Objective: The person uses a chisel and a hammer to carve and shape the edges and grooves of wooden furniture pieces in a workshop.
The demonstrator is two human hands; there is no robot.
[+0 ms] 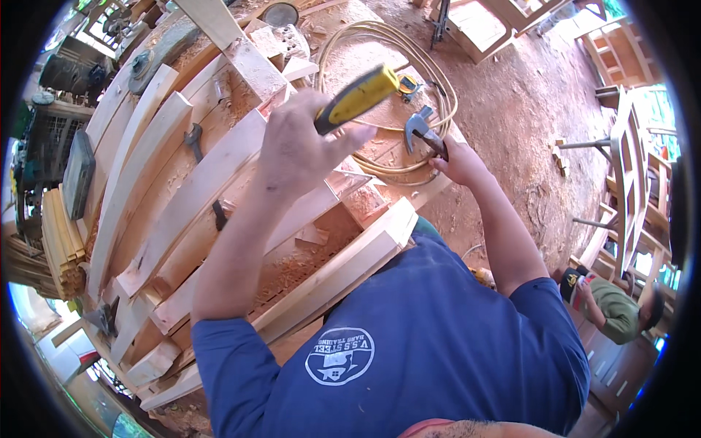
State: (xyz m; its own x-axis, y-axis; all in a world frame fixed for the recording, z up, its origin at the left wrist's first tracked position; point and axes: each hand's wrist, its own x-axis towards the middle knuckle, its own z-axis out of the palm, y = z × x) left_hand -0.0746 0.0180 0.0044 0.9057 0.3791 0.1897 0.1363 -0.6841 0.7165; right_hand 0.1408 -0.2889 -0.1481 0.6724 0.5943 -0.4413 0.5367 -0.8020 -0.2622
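My left hand [292, 142] is raised over the wooden bench, its fingers closed round a tool with a thick yellow-and-black handle [358, 98]. The handle tilts up to the right; its working end is hidden by the hand. To the right, my right hand [464, 162] grips a claw hammer [420, 130] by its dark handle, close to the steel head. The hammer is held in front of a coiled yellow hose [372, 169]. Beneath my left arm lie pale planed boards [204, 190], and a long squared timber [343, 266] runs close to my body.
A tape measure [409, 86] lies inside the hose coil. A spanner [193, 140] rests among curved boards at left, near a dark flat block [78, 175]. Shavings cover the bench and floor. Wooden furniture frames [628, 175] stand at right, where another person [617, 310] is.
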